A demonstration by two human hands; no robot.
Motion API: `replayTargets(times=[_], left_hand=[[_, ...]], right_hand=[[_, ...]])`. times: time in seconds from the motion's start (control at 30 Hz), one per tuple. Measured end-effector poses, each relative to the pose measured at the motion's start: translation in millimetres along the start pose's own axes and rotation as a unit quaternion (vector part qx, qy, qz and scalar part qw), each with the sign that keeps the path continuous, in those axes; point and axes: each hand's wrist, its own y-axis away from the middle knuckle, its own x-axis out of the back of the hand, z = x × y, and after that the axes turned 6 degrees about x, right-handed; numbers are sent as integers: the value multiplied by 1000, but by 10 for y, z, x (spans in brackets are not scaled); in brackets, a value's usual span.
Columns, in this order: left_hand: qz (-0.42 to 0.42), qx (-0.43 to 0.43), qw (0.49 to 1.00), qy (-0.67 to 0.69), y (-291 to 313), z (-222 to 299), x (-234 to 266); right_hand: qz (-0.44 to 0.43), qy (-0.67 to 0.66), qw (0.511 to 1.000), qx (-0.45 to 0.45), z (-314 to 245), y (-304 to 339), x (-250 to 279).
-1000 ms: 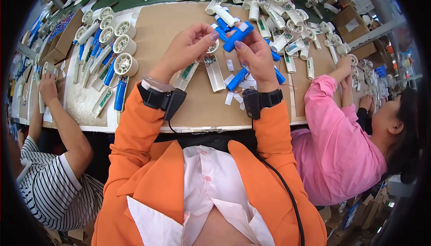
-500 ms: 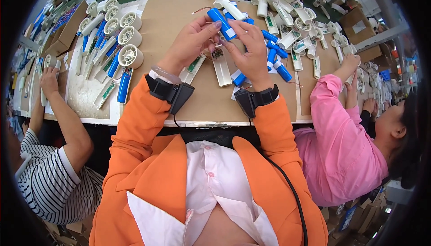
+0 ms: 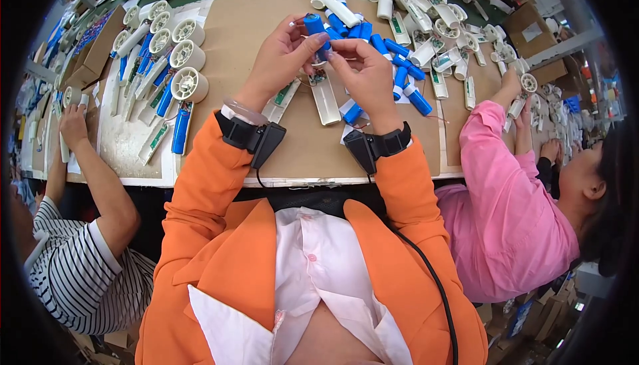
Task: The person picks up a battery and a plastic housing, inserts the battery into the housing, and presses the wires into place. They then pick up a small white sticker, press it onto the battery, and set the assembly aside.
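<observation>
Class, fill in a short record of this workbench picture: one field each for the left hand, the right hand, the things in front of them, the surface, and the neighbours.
left hand: left hand pinches a blue cylinder by its upper end
right hand: right hand touches the same cylinder, fingers on thin wires below it
in front: pile of blue cylinders; white tray lying under the hands
left side: row of white fans
surface: brown cardboard on the bench
neighbours: striped sleeve on the left, pink sleeve on the right
</observation>
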Motion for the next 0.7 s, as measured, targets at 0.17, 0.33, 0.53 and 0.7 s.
replayTargets(times=[0.17, 0.33, 0.53, 0.7], left_hand=[[-4, 9, 1000, 17, -30, -5, 45], [-4, 17, 999, 39, -21, -13, 66], [8, 13, 1000, -2, 1, 60, 9], [4, 11, 1000, 24, 28, 58, 16]], right_hand=[[-25, -123, 989, -74, 37, -20, 37], [-22, -183, 976, -115, -1, -30, 35], [-28, -120, 991, -53, 16, -4, 2], [-36, -174, 979, -100, 55, -37, 38]])
